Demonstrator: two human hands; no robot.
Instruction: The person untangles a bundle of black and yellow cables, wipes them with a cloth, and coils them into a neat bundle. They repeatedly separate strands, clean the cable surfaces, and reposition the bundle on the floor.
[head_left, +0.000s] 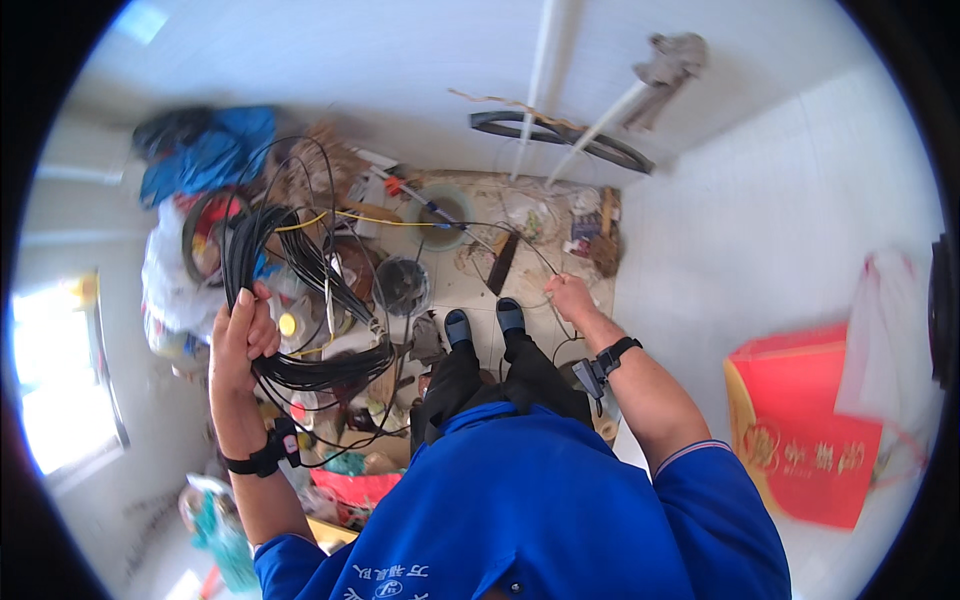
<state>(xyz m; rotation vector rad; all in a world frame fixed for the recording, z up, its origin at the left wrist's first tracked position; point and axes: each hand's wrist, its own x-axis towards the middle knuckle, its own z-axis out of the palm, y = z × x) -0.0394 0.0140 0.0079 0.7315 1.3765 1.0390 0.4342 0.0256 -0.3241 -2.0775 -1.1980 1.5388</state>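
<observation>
My left hand (246, 330) grips a thick coil of black cable (241, 251) at the left. Loose loops stand out above and below the bundle, and one side of it is gathered with a pale tie. A yellow cord (375, 218) runs from the coil to the right and meets a thin dark strand near a bit of blue. My right hand (571, 296) is closed on that strand, out to the right and above the floor. Part of the coil is hidden behind my left fingers.
Below the coil stand a dark bucket (401, 286) and a jug with a yellow cap (288, 324). A broom head (503, 264) lies before my slippers, near a round basin (442, 217). A tyre (562, 135) leans by white pipes; a red bag (802, 442) is at the right.
</observation>
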